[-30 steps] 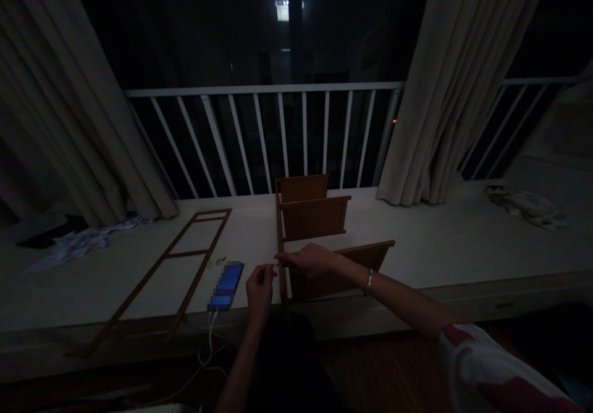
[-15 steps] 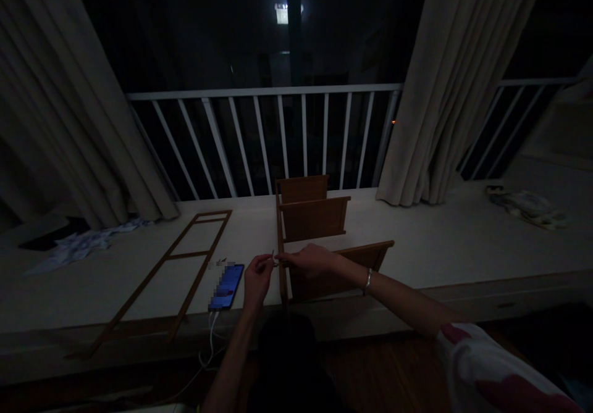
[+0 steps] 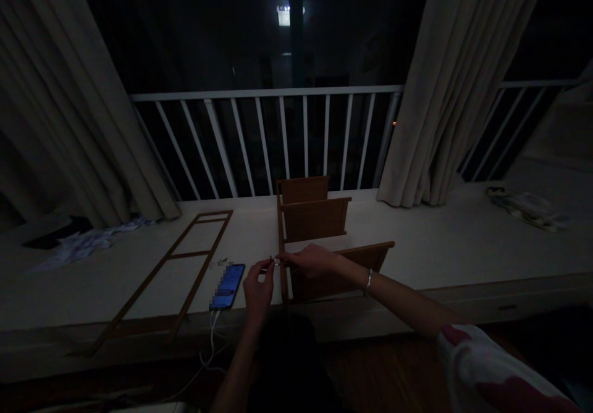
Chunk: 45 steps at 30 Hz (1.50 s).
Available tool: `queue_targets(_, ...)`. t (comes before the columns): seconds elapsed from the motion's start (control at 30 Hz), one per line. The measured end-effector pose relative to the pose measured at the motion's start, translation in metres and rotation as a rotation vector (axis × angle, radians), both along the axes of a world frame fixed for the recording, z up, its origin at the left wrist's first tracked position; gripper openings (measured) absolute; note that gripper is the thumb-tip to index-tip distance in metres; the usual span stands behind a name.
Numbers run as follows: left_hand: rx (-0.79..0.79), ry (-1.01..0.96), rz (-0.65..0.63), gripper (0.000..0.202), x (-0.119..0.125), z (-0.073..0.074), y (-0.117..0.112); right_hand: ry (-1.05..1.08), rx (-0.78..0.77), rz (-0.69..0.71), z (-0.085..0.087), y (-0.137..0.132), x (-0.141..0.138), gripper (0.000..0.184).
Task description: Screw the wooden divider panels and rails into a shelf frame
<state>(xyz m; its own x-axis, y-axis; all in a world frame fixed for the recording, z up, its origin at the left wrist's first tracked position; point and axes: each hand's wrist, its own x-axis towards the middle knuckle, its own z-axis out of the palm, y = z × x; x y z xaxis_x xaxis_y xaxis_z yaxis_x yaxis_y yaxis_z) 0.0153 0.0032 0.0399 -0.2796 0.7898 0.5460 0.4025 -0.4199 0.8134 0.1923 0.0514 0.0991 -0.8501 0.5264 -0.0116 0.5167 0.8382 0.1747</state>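
A brown wooden shelf frame (image 3: 317,220) stands on the white ledge, with several flat panels reaching right from one long side rail (image 3: 280,234). At the outer face of that rail, my left hand (image 3: 259,282) pinches a small, thin metal piece (image 3: 277,263), too dim to name more exactly. My right hand (image 3: 314,260) is closed over the rail near the closest panel (image 3: 361,265), its fingertips almost meeting those of my left hand. A matching ladder-like wooden side frame (image 3: 189,254) lies flat to the left, one end past the ledge's edge.
A lit phone (image 3: 228,286) with a white cable (image 3: 212,336) lies between my left hand and the flat frame. Small bits (image 3: 222,262) sit above it. White railings (image 3: 264,93) and curtains (image 3: 430,92) stand behind; crumpled cloth (image 3: 528,208) lies far right.
The fingers of my left hand have shifted slightly, and the thin metal piece has turned from pointing upward to lying more level. My right hand keeps its place on the rail.
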Motion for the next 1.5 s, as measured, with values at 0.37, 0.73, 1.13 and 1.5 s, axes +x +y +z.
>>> queue_targets(0.37, -0.075, -0.208, -0.13, 0.027, 0.002, 0.004, -0.015, 0.019, 0.004, 0.006, -0.001, -0.001, -0.001, 0.071)
queue_targets(0.73, -0.168, -0.302, -0.094, 0.024, 0.005, 0.011, -0.011, 0.062, 0.009, 0.009, -0.007, 0.002, -0.001, 0.07)
queue_targets(1.13, -0.227, -0.5, -0.11, 0.031, 0.007, -0.027, -0.03, 0.008, 0.011, -0.011, 0.0, 0.001, 0.0, 0.069)
queue_targets(1.5, -0.374, -0.795, -0.243, 0.026, 0.011, -0.065, -0.016, 0.039, 0.013, 0.01, -0.004, 0.004, 0.003, 0.069)
